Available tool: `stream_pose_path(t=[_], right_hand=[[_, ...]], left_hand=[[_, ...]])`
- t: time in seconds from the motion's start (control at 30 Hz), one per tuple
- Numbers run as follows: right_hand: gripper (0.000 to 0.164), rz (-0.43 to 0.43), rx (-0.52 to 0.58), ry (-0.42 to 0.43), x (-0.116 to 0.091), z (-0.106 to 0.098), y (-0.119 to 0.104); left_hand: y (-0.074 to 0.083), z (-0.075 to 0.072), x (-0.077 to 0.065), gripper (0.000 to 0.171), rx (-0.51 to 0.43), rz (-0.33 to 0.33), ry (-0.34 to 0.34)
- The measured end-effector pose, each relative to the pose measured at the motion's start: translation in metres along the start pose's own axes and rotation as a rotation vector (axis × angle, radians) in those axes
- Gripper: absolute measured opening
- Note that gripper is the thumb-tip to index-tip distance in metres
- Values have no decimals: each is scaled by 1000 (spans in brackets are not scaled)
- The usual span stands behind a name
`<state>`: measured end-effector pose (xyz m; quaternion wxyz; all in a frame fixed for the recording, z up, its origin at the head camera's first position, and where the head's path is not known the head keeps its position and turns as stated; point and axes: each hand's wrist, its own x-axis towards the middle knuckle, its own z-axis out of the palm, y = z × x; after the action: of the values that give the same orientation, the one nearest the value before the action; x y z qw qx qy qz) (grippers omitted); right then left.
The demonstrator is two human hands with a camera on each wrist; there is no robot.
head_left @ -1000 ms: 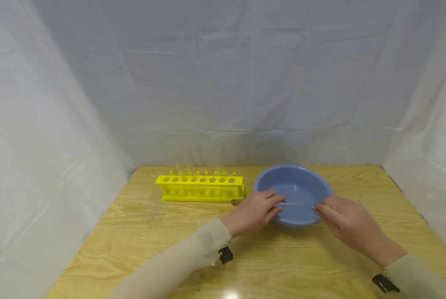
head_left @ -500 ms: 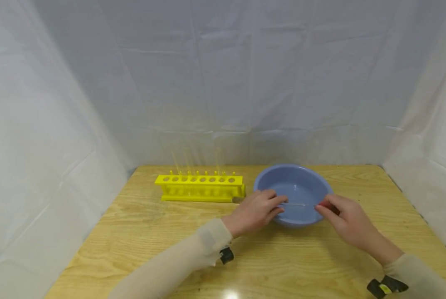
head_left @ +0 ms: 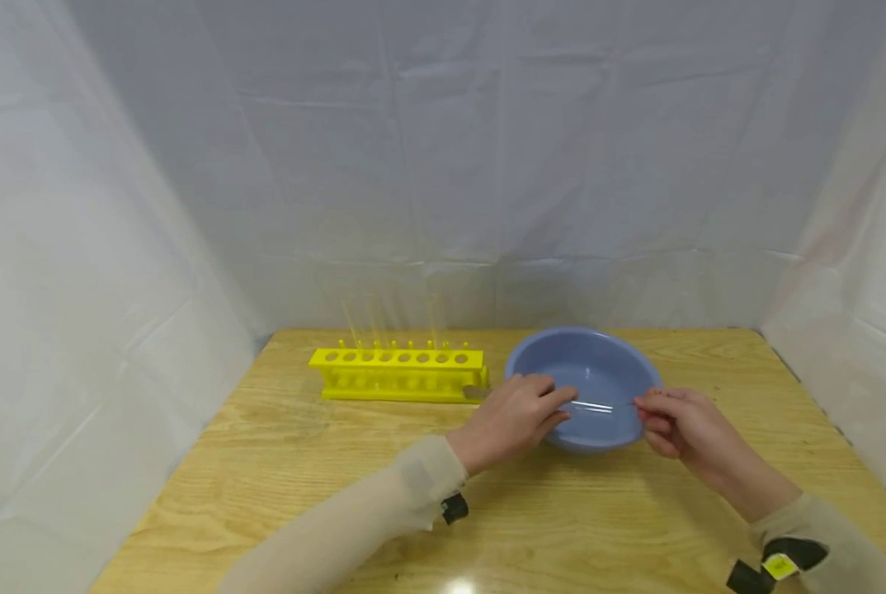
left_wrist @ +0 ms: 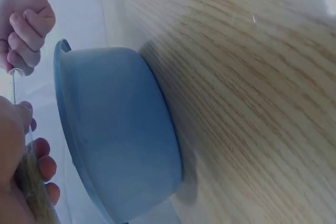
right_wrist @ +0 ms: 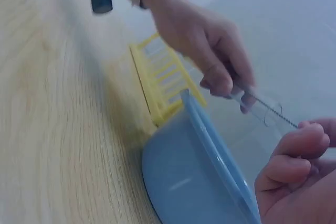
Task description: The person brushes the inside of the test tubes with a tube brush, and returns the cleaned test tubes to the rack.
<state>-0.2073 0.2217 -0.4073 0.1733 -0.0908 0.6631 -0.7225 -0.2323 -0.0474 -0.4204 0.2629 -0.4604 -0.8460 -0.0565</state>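
Head view: clear test tube [head_left: 593, 407] held roughly level above round blue plastic basin [head_left: 606, 363], gripped by left hand [head_left: 513, 421] with its mouth end pointed at right hand [head_left: 699, 433], whose fingers and thumb are pinched together, on what is hard to read here; yellow plastic rack [head_left: 413, 365], bearing slim clear tubes [head_left: 374, 322], is placed beside the basin on wood-grain table [head_left: 532, 528]. Left wrist view: tube seen wrapped by left-hand fingers, brownish bristles [left_wrist: 35, 182] packed inside its closed part, thin twisted metal wire [left_wrist: 14, 85] run along the bore towards the right hand; for good brushing, the tube should probably be gripped firmly but not squeezed, and the bristles should be worked gently near the closed end so that it is not poked through. Right wrist view: wire end seen pinched in the right hand just outside the tube mouth, left hand closed round the tube beyond; wire is best kept in line with the tube, turned as it is pushed and drawn, with rim not levered against and tube held over the basin for drips
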Motion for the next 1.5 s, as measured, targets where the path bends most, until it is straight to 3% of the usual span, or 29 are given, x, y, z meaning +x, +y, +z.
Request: stream_pose_path(t=[0.27,0.53,0.9,1.5], right_hand=[[35,66,-171,21,0,9,-3],[38,67,-169,36,6,9,-3],[42,20,-243,95,10,8,-2],[42,-32,-272,90,3,1,-5]], left_hand=[[1,-1,2,25,27,-29,-31],[-8,-1,4,29,53,16,-27],[-16,1,2,30,15,54,54],[-16,0,3,30,-19,60,37]])
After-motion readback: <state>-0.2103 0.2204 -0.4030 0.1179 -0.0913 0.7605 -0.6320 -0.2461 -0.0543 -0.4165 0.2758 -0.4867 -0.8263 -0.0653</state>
